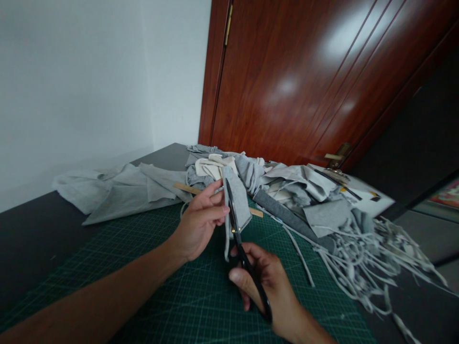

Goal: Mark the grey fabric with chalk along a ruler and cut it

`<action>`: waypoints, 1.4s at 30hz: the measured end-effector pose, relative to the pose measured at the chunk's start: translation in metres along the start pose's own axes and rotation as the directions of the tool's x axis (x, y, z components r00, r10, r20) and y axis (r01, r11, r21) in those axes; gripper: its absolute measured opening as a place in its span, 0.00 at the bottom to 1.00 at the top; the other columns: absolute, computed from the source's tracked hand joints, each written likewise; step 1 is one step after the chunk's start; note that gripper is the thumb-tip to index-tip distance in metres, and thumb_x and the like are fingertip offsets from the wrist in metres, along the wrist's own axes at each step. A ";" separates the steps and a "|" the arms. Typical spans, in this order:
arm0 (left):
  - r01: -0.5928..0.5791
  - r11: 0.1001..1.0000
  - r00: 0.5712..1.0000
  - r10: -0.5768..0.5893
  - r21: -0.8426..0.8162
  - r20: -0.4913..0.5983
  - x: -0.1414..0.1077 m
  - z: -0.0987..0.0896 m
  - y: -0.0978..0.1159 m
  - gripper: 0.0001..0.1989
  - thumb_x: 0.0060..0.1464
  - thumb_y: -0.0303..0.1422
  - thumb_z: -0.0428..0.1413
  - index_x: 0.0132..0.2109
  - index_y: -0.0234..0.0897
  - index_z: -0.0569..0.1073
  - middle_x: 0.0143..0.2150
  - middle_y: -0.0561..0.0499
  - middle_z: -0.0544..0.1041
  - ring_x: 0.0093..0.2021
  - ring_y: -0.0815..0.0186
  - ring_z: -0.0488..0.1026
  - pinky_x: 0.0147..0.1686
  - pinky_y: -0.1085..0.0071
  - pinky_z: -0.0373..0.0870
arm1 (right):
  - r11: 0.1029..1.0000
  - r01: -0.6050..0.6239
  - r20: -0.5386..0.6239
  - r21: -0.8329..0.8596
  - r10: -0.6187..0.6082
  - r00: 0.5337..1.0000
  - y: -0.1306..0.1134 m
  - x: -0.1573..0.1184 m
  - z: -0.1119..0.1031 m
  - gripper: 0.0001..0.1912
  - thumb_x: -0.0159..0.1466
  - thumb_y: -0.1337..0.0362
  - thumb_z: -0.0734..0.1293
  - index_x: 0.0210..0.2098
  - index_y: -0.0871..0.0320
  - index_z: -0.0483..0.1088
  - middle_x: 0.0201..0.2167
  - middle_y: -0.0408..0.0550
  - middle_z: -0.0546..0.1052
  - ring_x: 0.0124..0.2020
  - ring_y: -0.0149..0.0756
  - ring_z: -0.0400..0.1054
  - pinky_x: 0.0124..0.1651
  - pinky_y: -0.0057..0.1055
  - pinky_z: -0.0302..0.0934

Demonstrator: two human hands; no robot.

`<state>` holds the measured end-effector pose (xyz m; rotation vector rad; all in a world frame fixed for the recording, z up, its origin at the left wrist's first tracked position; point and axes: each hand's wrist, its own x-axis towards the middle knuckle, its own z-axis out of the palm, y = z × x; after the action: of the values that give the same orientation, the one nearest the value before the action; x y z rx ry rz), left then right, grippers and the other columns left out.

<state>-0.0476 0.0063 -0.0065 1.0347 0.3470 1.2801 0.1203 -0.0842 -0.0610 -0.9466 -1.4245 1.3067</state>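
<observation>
Light grey fabric (239,198) hangs upright above the green cutting mat (172,298). My left hand (201,220) pinches its left edge between thumb and fingers. In my right hand (263,279) is a pair of black-handled scissors (234,224), with fingers and thumb around the handles. The blades point up and away, along the left side of the fabric, close to my left fingertips. A narrow strip dangles down at that edge. How far the blades are apart I cannot tell.
A wooden ruler (256,212) lies behind the fabric. Crumpled grey cloth (132,191) spreads at the left. Heaped fabric (294,181) lines the back, and tangled strips (355,258) lie at the right. A clipboard (373,196), a wall and a brown door (287,86) stand beyond.
</observation>
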 end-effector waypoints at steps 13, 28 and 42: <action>-0.139 0.987 0.981 0.148 0.083 -0.122 0.011 -0.005 0.005 0.16 0.51 0.34 0.72 0.47 0.35 0.84 0.40 0.49 0.83 0.34 0.68 0.73 0.33 0.74 0.70 | 0.998 -0.012 0.012 -0.054 0.013 1.000 0.004 0.000 0.000 0.26 0.61 0.47 0.82 0.46 0.58 0.76 0.23 0.33 0.67 0.17 0.23 0.57 0.18 0.17 0.59; -0.172 0.972 0.955 0.205 0.163 -0.213 0.014 -0.005 0.008 0.17 0.43 0.30 0.73 0.43 0.35 0.82 0.34 0.53 0.81 0.32 0.69 0.75 0.34 0.73 0.71 | 0.999 -0.012 -0.024 -0.043 0.011 1.000 0.006 0.001 0.000 0.27 0.60 0.48 0.83 0.47 0.58 0.76 0.25 0.35 0.70 0.18 0.23 0.58 0.18 0.17 0.60; -0.145 0.986 0.977 0.156 0.080 -0.146 0.013 -0.007 0.005 0.25 0.43 0.27 0.74 0.51 0.36 0.82 0.34 0.53 0.79 0.31 0.70 0.72 0.30 0.74 0.69 | 0.997 0.033 0.019 0.063 -0.034 0.999 0.008 -0.001 -0.003 0.32 0.57 0.46 0.84 0.50 0.57 0.75 0.27 0.36 0.69 0.21 0.24 0.60 0.20 0.19 0.65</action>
<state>-0.0517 0.0206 -0.0027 1.0394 0.4382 1.4972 0.1235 -0.0834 -0.0689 -0.8668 -1.4002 1.3319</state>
